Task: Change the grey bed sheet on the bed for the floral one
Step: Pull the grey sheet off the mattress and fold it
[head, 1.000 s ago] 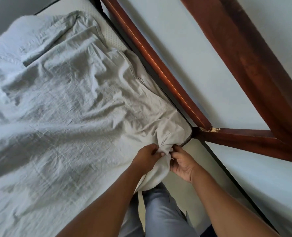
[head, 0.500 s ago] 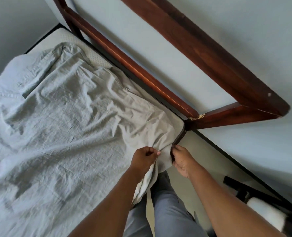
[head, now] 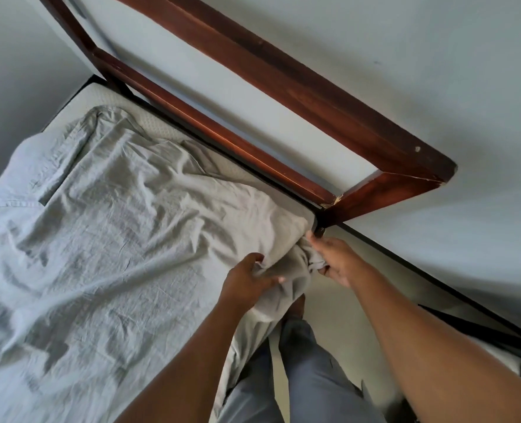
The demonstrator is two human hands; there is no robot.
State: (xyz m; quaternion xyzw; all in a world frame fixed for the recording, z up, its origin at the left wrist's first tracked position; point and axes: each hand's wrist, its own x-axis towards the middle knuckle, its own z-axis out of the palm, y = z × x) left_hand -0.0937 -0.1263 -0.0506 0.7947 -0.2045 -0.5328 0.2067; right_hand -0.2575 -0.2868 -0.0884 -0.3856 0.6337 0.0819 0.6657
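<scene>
Head view: grey bed sheet (head: pixel 100 227), rumpled, lying loose over the mattress (head: pixel 109 96), whose far corner is bare. Near corner bunched beside the wooden bed frame (head: pixel 253 148). Left hand (head: pixel 247 280) clutches the bunch; right hand (head: pixel 337 261) grips its corner fold.

Bed sheet (head: pixel 106 239) on the mattress (head: pixel 161 125), gathered at mid-frame.
The sheet fills the left and lower left. The bed frame (head: pixel 283 87) runs diagonally behind it, against the wall (head: pixel 436 71) at upper right. The left hand (head: pixel 247 282) and right hand (head: pixel 335 257) grip the sheet's corner, and the person's legs (head: pixel 308 377) stand below.
</scene>
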